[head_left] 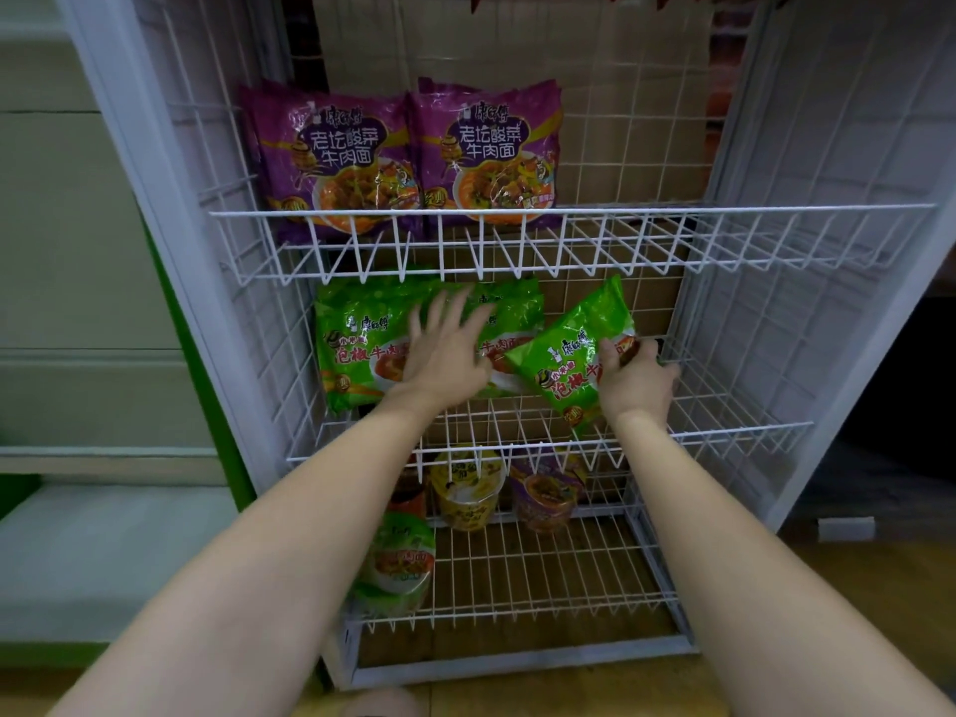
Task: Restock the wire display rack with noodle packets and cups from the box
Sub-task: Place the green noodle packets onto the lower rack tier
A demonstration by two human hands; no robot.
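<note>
1. White wire display rack: three basket shelves in view, standing on a wooden floor.
2. Upper shelf: two purple noodle packets stand upright side by side at the left, leaning on the back grid.
3. Middle shelf: two green noodle packets stand at the left, overlapping. A third green packet sits tilted just to their right, its lower corner at the shelf's front rail.
4. Left hand: fingers spread and straight, palm against the front of the standing green packets.
5. Right hand: fingers and thumb curled round the right edge of the tilted green packet, gripping it.
6. Lower shelf: a green noodle cup at the front left; a yellow cup and a purple cup behind it.
</note>
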